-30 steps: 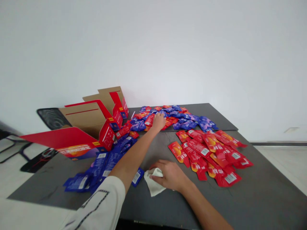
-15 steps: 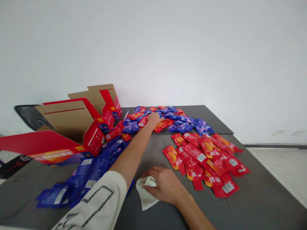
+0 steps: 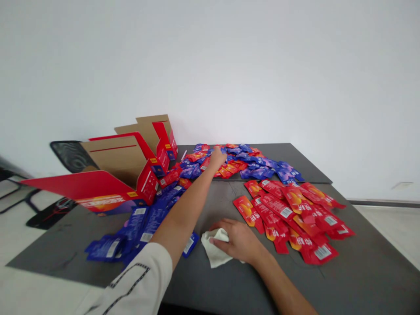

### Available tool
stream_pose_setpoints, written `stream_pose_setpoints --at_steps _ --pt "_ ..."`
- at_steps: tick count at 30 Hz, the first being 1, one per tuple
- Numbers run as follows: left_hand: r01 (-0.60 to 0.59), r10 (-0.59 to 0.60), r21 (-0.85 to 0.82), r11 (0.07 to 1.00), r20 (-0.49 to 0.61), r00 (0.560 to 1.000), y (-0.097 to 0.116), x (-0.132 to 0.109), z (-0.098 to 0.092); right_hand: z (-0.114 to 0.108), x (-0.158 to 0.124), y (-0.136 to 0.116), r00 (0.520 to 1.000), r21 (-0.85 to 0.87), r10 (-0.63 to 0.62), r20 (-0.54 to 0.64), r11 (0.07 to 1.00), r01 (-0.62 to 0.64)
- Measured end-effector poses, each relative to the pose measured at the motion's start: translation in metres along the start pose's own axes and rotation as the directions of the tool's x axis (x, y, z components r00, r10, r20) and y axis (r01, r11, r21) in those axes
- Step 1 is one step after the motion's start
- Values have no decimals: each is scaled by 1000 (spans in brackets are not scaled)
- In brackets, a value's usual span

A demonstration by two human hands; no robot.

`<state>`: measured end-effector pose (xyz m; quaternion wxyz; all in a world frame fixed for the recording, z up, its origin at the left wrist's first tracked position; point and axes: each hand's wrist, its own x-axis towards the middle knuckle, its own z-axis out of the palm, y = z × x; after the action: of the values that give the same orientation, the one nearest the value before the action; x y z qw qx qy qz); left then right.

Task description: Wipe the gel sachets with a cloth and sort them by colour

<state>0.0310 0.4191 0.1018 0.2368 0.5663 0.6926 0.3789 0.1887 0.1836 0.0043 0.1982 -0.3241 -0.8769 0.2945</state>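
My left arm is stretched across the table, and my left hand (image 3: 218, 157) is over the far mixed pile of red and blue sachets (image 3: 260, 171). Its fingers are too small and hidden to show whether they grip one. Near the front, my right hand (image 3: 241, 239) is closed on a white cloth (image 3: 215, 251), which rests on the dark table. Right of that hand lies a spread of red sachets (image 3: 275, 214) with orange fruit prints. Blue sachets (image 3: 154, 218) are heaped on the left, partly hidden beneath my left forearm, and one blue sachet (image 3: 189, 245) shows beside the cloth.
Open red cartons (image 3: 111, 192) with raised cardboard flaps stand in a row along the left side. A pen-like white stick (image 3: 184, 155) lies by the farthest carton. Behind the cartons is a black mesh chair (image 3: 67, 153). The dark table (image 3: 262, 284) ends before a white wall.
The view has shifted, so everything sits further right in it. My left hand has moved slightly deeper into the mixed pile. My right hand keeps its hold on the cloth.
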Motion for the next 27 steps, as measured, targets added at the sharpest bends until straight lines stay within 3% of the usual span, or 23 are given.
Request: stream_pose_setpoints --at_steps 4,9,12,14,17,20,24,27 --pt "15 -2 -324 946 40 999 22 -53 -14 -6 -1 7 999 -21 30 -39 999 -31" --pt "66 43 -595 801 167 985 31 -154 -27 -13 -1 22 989 13 58 -136 998 -57" --pt "229 129 -864 448 316 940 19 -220 -40 -17 -3 32 970 -3 72 -233 997 -74" --pt "295 161 -884 361 371 915 5 -260 -47 -20 -5 36 962 -11 70 -264 997 -75" --pt "367 164 -853 372 449 878 -24 -310 -53 -26 -8 38 961 -6 59 -271 998 -63" --pt "388 102 -794 467 484 869 -58 -346 -53 -29 -9 35 954 -14 56 -294 998 -63" --pt "387 20 -723 572 485 875 -99 -374 -53 -27 -8 30 941 -31 90 -327 994 -106" --pt "369 -20 -703 608 451 892 -118 -384 -57 -25 -7 29 937 -39 117 -330 990 -137"
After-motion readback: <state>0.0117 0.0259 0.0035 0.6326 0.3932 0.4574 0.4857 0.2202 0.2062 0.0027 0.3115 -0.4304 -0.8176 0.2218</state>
